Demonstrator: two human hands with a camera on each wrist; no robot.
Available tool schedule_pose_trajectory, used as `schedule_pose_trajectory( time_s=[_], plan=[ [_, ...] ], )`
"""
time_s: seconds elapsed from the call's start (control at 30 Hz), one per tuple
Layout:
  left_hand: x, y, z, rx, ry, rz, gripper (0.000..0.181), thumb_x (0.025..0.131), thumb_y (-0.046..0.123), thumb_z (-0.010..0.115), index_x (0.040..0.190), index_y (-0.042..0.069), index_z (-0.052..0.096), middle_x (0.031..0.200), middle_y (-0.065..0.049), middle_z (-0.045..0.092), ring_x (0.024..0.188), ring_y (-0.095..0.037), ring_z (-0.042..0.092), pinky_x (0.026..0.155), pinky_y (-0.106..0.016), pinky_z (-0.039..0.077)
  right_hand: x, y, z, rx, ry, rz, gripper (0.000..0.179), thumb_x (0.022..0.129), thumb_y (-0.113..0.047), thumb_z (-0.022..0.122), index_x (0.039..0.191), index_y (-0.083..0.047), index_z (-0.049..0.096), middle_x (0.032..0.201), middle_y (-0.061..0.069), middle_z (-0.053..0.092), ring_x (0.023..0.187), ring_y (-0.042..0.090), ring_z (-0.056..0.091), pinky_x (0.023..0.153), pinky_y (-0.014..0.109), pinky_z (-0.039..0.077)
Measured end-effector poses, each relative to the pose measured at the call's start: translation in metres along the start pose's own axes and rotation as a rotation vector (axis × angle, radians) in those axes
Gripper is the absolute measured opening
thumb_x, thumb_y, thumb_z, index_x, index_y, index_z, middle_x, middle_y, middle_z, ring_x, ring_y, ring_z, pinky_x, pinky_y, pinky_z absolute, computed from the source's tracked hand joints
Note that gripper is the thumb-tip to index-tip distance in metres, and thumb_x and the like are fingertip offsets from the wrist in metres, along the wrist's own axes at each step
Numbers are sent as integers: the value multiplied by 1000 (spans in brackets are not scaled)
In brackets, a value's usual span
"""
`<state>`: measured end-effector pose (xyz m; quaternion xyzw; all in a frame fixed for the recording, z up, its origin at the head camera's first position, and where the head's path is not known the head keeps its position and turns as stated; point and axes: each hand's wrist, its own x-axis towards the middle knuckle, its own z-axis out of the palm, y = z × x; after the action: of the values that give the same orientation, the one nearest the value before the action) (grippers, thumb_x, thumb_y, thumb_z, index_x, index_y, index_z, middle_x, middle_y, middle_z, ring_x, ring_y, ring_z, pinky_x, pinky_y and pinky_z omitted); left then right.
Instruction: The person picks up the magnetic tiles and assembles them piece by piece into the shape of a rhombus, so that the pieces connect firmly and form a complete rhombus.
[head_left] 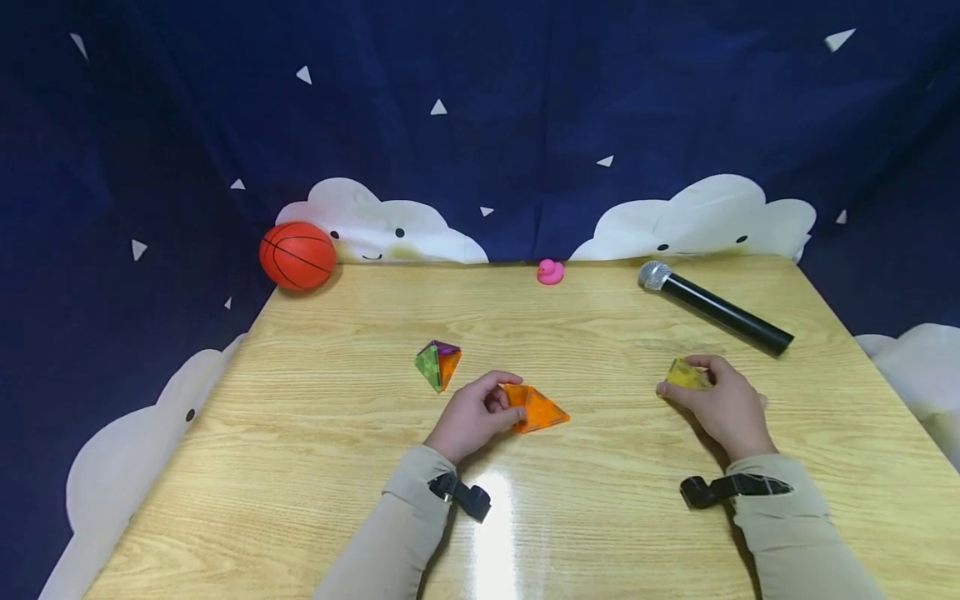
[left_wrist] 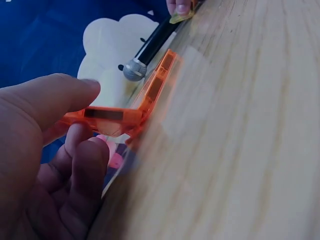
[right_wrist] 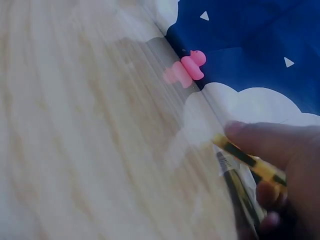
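Between thumb and fingers my left hand (head_left: 476,414) pinches an orange translucent magnetic tile (head_left: 536,408). In the left wrist view the orange piece (left_wrist: 112,116) bends at an angle, with one part flat in the grip and another slanting up along the tabletop. My right hand (head_left: 723,406) holds a yellow translucent magnetic tile (head_left: 686,375) by its edges, just over the table. The right wrist view shows that yellow tile (right_wrist: 250,161) edge-on beneath the thumb. Left of my left hand stands a small pyramid of green, orange and purple tiles (head_left: 438,364).
A black microphone (head_left: 720,312) with a silver head lies beyond my right hand. At the table's back edge sits a pink rubber duck (head_left: 550,272). A red basketball (head_left: 297,256) rests at the back left corner. Dark blue cloth (head_left: 510,125) with clouds hangs behind the wooden table (head_left: 300,467).
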<state>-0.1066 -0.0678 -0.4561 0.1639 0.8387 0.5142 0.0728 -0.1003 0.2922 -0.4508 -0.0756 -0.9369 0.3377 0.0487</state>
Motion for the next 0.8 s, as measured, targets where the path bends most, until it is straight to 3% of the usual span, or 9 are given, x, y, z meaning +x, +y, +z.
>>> schedule_pose_trajectory(
  time_s=[0.13,0.23,0.37,0.5,0.8],
  plan=[
    [0,0,0,-9,-12,-10,44,88,18,79,129,15,64,83,4,62,74,-13,56,67,-23,47,0,0,3,17,42,-45,58,96,-39,67,140,-4,54,121,30,61,93,40,61,73,48,46],
    [0,0,-1,-10,-17,-13,46,87,18,80,129,15,64,84,4,62,75,-14,56,68,-24,47,0,0,5,64,70,-56,50,98,-31,65,138,-4,55,99,22,62,76,26,56,62,34,44],
    [1,0,-1,-14,-20,-21,45,86,18,81,129,16,65,85,4,62,76,-14,56,68,-24,47,0,-1,7,111,101,-38,42,94,-31,71,121,0,63,88,12,60,74,19,51,59,23,41],
    [1,0,0,-16,-19,-29,45,86,17,81,128,16,65,85,4,61,76,-14,55,68,-24,47,-2,-5,9,110,137,-41,34,92,-34,74,97,0,68,87,12,65,75,19,53,61,21,41],
    [1,1,-1,-17,-22,-39,45,86,17,81,128,15,65,85,3,61,77,-14,55,68,-23,47,-7,-16,19,139,120,-95,28,92,-30,75,89,-4,65,79,7,63,68,15,51,59,22,41]
  ],
)
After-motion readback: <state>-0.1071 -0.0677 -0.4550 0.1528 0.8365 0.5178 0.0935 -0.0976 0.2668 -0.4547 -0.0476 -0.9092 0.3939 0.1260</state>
